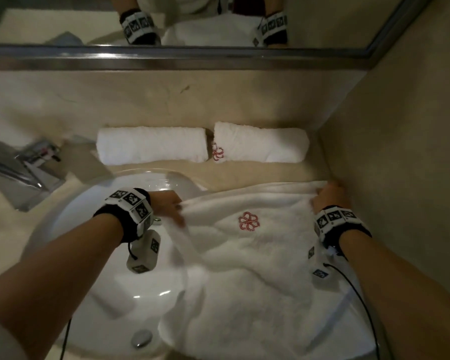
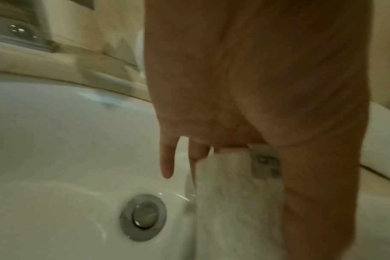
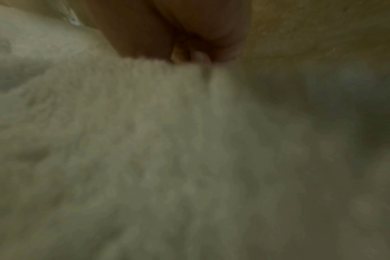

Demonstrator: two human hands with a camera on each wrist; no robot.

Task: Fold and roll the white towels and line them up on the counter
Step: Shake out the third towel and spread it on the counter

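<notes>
Draped over the sink [image 1: 94, 258] toward the counter's right edge, the unfolded towel [image 1: 252, 258] has its far edge pinched by left hand [image 1: 168, 203] and right hand [image 1: 329, 196]; two rolled towels [image 1: 152, 148] lie end-to-end beyond.

Place: a bathroom, likely a hotel's
Basin: white round sink [image 1: 94, 294] with a metal drain plug [image 2: 143, 217]
Tap: chrome faucet [image 1: 24, 167]
Surface: beige stone counter [image 1: 140, 100]
Wall: framed mirror [image 1: 192, 24]
Linen: rolled white towels [image 1: 152, 148] bearing a red embroidered logo [image 1: 217, 152]
</notes>
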